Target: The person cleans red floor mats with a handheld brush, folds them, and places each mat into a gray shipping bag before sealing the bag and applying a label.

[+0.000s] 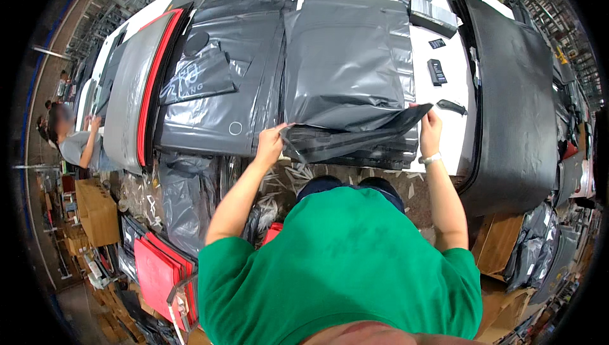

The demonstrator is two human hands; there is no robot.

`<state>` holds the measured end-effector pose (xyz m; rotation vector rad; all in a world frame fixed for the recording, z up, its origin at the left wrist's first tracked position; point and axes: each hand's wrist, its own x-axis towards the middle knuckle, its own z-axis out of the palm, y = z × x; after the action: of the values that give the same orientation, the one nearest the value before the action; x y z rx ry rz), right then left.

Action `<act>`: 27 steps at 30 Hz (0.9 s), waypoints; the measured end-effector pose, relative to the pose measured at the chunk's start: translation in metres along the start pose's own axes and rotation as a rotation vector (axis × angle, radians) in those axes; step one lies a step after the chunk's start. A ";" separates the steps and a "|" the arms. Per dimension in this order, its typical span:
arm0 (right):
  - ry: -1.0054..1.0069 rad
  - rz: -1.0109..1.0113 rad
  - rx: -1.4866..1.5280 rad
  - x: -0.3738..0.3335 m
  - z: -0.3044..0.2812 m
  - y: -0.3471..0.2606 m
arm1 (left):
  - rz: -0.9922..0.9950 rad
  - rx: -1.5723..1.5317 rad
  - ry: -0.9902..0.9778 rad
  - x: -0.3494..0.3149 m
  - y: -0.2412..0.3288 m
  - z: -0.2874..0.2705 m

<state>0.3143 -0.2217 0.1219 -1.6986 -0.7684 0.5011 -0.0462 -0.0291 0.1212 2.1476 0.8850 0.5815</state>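
A large dark grey plastic mailing bag (349, 53) lies flat on the white table in front of me. Its near edge is lifted into a loose flap (346, 145) that stretches between my hands. My left hand (271, 144) pinches the flap's left corner. At the raised right corner, my right hand (431, 132) grips the plastic between thumb and fingers. Under the flap, more dark plastic layers reach the table's front edge. What the bag contains is hidden.
Left of the bag lie a dark plastic package (216, 117) and a grey-and-red stack of sheets (136, 91). To the right are a black-handled cutter (451, 106), small dark boxes (437, 73) and a black sheet stack (517, 97). Another person (79, 145) works at far left.
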 end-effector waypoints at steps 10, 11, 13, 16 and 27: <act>0.066 0.156 -0.563 0.026 0.023 0.102 | -0.655 -1.077 0.396 -0.069 -0.026 0.089; 0.049 0.192 -0.627 0.022 0.018 0.088 | -0.607 -0.789 0.491 -0.070 -0.020 0.089; 0.046 0.263 -0.752 0.022 0.005 0.035 | -0.215 0.036 0.736 -0.048 0.025 0.062; 0.103 -0.009 -0.280 0.007 0.022 0.005 | 0.042 0.224 0.266 -0.009 0.058 0.038; 0.328 0.139 -0.321 0.044 -0.035 0.094 | -0.419 -0.070 0.156 0.048 0.031 0.080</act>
<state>0.3901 -0.2266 0.0434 -2.0777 -0.5124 0.1886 0.0488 -0.0451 0.1007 1.7979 1.3353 0.5583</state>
